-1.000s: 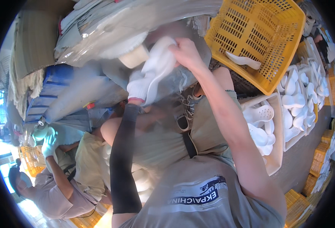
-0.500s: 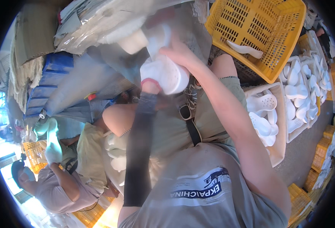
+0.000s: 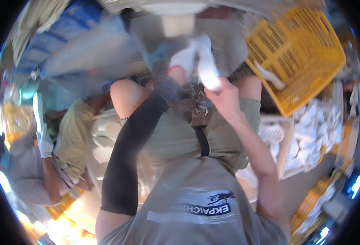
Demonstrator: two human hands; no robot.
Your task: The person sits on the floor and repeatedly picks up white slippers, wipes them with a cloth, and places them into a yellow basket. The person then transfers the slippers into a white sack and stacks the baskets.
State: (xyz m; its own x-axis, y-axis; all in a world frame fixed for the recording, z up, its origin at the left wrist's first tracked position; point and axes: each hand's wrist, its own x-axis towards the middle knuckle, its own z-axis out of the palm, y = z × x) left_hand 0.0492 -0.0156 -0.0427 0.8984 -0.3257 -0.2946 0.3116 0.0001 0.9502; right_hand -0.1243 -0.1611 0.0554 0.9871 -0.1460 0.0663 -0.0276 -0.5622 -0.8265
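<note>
A white foam clog (image 3: 207,61) stands lengthwise in front of my lap, blurred by motion. Its near end is pinched between the thumb and fingers of my bare right hand (image 3: 225,100). My left hand (image 3: 183,58), in a white glove with a red cuff, meets the clog's far end. Its fingers are smeared, so its grip cannot be made out. Just beyond both hands is a blurred pale block-shaped part (image 3: 178,25) under a covered work surface.
On the right stands a yellow perforated crate (image 3: 296,61) with one white piece (image 3: 269,75) inside. Below it, bins hold many white clogs (image 3: 306,139). A co-worker (image 3: 32,175) sits at left, holding a white piece (image 3: 39,118). Blue slatted panel (image 3: 61,34) at far left.
My right hand has moved down and right, from the clog's side to its near end. The clog now shows narrow and lengthwise. My left hand has moved up and slightly right; the head view has shifted.
</note>
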